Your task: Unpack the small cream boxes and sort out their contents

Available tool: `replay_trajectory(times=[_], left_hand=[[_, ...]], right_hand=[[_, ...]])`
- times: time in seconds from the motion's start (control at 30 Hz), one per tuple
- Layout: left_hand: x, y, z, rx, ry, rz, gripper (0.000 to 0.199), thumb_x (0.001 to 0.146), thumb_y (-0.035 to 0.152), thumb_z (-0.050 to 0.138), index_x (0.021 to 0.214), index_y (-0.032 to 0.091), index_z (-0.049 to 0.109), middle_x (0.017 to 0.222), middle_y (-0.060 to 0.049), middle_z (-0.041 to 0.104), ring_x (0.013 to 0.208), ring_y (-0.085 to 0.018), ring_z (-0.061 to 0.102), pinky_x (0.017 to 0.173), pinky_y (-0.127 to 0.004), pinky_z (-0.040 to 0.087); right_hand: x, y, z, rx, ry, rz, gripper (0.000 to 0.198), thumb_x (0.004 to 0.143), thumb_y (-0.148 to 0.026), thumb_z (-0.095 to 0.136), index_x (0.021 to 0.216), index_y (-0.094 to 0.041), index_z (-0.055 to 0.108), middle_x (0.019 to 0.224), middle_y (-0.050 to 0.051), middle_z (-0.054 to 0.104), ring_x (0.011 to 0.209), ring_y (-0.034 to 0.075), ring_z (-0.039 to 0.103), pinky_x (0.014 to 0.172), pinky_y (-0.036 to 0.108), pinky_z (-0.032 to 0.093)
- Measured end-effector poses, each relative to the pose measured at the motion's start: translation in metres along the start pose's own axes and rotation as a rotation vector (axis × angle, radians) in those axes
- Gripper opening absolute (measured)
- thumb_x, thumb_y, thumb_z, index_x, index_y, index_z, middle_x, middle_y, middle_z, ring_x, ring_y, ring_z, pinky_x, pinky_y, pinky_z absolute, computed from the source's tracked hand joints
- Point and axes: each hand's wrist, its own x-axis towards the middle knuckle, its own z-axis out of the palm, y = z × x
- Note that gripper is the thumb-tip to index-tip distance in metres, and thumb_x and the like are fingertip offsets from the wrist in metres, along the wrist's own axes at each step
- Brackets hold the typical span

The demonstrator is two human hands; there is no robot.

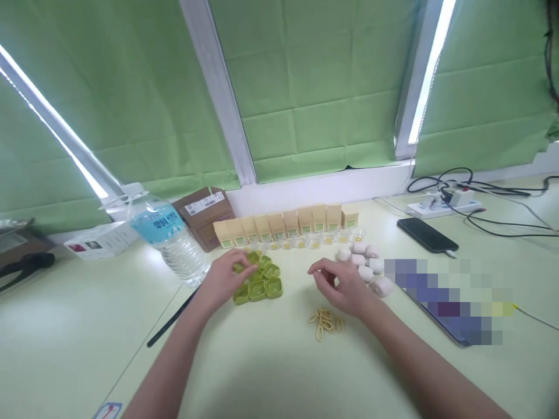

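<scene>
My left hand [227, 274] hangs over a cluster of small green open-topped plastic cases [257, 289], its thumb and fingers apart and partly covering the rear ones. Whether it touches a case is unclear. My right hand [340, 284] is held just above the table with its fingers curled and the tips close together; anything between them is too small to see. Right beside it sit several white and pale pink rounded cases [365, 273]. Below that hand lies a small pile of pale yellow loops [324, 321].
Behind stands a row of kraft cards [290, 224] with small clear round containers [301, 244] before them. To the left are a water bottle [168, 235], a cardboard box [207, 215] and a black strip [172, 320]. A phone [427, 234] and power strip [445, 208] with cables lie right.
</scene>
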Motion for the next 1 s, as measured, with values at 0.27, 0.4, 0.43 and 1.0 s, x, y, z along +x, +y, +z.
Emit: replay_trajectory(times=[0.27, 0.4, 0.43, 1.0], left_hand=[[-0.007, -0.081, -0.018, 0.303, -0.140, -0.022, 0.027, 0.079, 0.043, 0.057, 0.070, 0.021, 0.069, 0.099, -0.010, 0.067, 0.090, -0.027, 0.065, 0.085, -0.039, 0.050], [-0.003, -0.079, -0.001, 0.310, -0.185, -0.042, 0.020, 0.077, 0.034, 0.056, 0.072, 0.021, 0.071, 0.102, -0.010, 0.068, 0.094, -0.028, 0.066, 0.088, -0.039, 0.049], [-0.001, -0.077, 0.002, 0.307, -0.188, -0.040, 0.021, 0.078, 0.033, 0.055, 0.074, 0.021, 0.072, 0.104, -0.010, 0.069, 0.096, -0.028, 0.067, 0.089, -0.039, 0.049], [0.041, -0.076, 0.012, 0.370, -0.187, -0.085, 0.034, 0.087, 0.039, 0.045, 0.104, 0.022, 0.069, 0.096, -0.009, 0.074, 0.088, -0.028, 0.068, 0.078, -0.036, 0.049]], right_hand=[[0.000, 0.000, 0.003, 0.007, -0.027, 0.029, 0.015, 0.090, -0.018, 0.050, 0.090, -0.019, 0.065, 0.051, -0.007, 0.048, 0.045, 0.008, 0.042, 0.051, 0.022, 0.034], [-0.001, 0.001, 0.002, -0.010, -0.053, 0.043, 0.016, 0.092, -0.020, 0.050, 0.091, -0.019, 0.065, 0.051, -0.007, 0.047, 0.044, 0.008, 0.041, 0.050, 0.022, 0.033], [-0.001, 0.002, 0.002, -0.011, -0.059, 0.044, 0.016, 0.093, -0.021, 0.050, 0.091, -0.019, 0.065, 0.052, -0.007, 0.047, 0.044, 0.008, 0.041, 0.050, 0.022, 0.033], [0.001, 0.000, 0.002, 0.029, -0.073, 0.066, 0.016, 0.089, -0.019, 0.052, 0.091, -0.019, 0.067, 0.051, -0.007, 0.048, 0.045, 0.008, 0.042, 0.050, 0.021, 0.034]])
